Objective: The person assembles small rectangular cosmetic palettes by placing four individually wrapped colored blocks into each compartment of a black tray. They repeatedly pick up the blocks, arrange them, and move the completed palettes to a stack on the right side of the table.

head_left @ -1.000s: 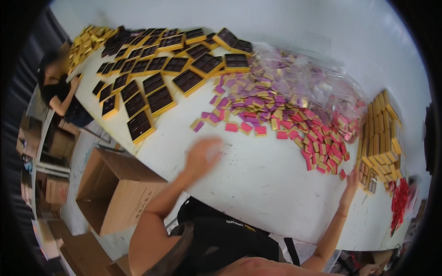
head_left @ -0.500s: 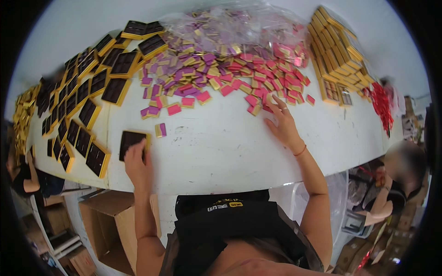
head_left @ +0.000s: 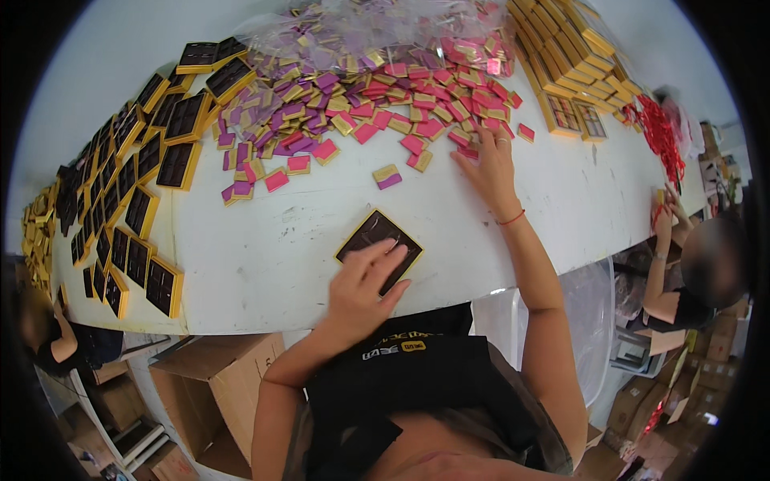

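A square box (head_left: 358,238) with a dark divided tray and gold rim lies turned cornerwise on the table in front of me. My left hand (head_left: 362,282) rests over its near side, fingers across the tray and thumb apart by the lower right edge; part of the tray is hidden. Just beyond the box lies a single gold-and-purple wrapped piece (head_left: 387,176). My right hand (head_left: 489,167) reaches to the near edge of a heap of pink-and-gold wrapped pieces (head_left: 433,128), thumb and fingers apart. Whether its fingertips touch a piece, I cannot tell.
Many similar dark-tray boxes (head_left: 178,164) cover the table's left side. Purple pieces (head_left: 301,144) and clear plastic (head_left: 353,36) lie at the back. Filled boxes (head_left: 561,56) are stacked back right, near red ribbons (head_left: 664,144). People sit at both sides; a cardboard carton (head_left: 216,377) stands below.
My left hand and the box have moved right to the middle, and the box has turned. The single gold-and-purple piece also lies farther right. My right hand stays by the pink pieces. The view has shifted.
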`<state>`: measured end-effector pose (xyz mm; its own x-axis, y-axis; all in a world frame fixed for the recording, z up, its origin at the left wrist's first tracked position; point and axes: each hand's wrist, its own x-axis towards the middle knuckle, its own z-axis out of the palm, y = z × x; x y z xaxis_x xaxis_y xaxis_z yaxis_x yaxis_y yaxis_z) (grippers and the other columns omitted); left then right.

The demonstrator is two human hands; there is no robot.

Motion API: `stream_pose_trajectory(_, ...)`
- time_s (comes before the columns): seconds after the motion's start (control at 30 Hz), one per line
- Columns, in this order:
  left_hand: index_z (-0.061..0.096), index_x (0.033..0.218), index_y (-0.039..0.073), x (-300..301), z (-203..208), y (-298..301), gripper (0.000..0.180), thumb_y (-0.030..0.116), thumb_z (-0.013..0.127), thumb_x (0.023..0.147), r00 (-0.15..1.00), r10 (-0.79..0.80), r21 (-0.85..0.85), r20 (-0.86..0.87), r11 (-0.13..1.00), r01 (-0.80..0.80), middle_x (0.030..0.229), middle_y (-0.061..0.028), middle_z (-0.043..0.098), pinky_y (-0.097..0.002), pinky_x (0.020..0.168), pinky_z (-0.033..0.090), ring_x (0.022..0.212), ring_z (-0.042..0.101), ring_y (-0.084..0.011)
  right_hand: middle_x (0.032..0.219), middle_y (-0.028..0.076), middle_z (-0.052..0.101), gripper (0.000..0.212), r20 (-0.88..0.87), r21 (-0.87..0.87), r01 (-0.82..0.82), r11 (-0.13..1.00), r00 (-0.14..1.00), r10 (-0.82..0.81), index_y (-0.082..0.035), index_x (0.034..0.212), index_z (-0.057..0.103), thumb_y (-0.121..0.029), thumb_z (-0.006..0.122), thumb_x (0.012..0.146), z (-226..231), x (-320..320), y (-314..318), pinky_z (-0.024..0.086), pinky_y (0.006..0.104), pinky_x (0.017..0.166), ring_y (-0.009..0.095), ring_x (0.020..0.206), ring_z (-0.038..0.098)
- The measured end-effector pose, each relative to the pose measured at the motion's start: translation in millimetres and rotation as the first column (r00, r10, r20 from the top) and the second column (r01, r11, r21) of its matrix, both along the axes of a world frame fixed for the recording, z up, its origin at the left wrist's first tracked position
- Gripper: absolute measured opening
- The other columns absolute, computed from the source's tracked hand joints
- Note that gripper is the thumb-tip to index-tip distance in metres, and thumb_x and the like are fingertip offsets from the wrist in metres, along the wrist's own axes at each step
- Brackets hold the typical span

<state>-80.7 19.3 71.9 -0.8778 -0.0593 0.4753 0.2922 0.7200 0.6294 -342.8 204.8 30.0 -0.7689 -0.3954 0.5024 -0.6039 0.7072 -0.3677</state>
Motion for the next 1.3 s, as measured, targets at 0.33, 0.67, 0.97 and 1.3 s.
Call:
stream_pose_trajectory(0.33,0.041,0.149,0.007,-17,0,-53,0.106,0.034,0.093,0.061,0.890,-0.253,0.017,0.380,0.964,0.267,0.151,-0.0126,0.044,-0.0431,0.112,0.039,0.135,0.044,-0.0342,0.082,0.008,0.063,0.034,0.438,-0.057,-0.058,0.997,0.896,0.077,-0.001,0.088,0.058,-0.019,0.085,0.079,18,2,32,0.049,0.0289,0.066,0.018,0.070,0.054)
stream_pose_trajectory(0.67,0.073,0.109,0.011,22,-35,-32,0.037,-0.001,0.075,0.074,0.990,0.028,0.036,0.141,0.999,-0.033,0.131,-0.0122,0.060,-0.0415,0.092,0.053,0.117,0.059,-0.0342,0.100,0.008,0.069,0.029,0.371,-0.355,-0.722,0.593,0.474,0.799,-0.005,0.116,0.069,0.009,0.061,0.091,43,95,-44,0.052,0.0321,0.080,0.019,0.089,0.063)
stream_pose_trajectory(0.97,0.065,0.121,0.004,24,-14,-48,0.053,0.025,0.082,0.075,0.962,0.098,0.053,0.253,0.992,-0.115,0.139,-0.0132,0.054,-0.0429,0.098,0.047,0.114,0.058,-0.0338,0.090,0.006,0.063,0.038,0.340,-0.247,-0.656,0.713,0.631,0.698,-0.012,0.116,0.076,0.005,0.073,0.082,34,110,-46,0.050,0.0326,0.075,0.022,0.086,0.058)
stream_pose_trajectory(1.3,0.058,0.130,0.006,34,-26,-42,0.085,0.035,0.094,0.058,0.942,0.109,-0.004,0.316,0.993,-0.114,0.146,-0.0154,0.046,-0.0459,0.106,0.040,0.127,0.048,-0.0350,0.134,0.010,0.060,0.032,0.149,0.164,-0.732,0.661,0.681,0.717,-0.013,0.113,0.076,-0.008,0.078,0.081,46,131,-33,0.046,0.0381,0.094,0.028,0.121,0.054)
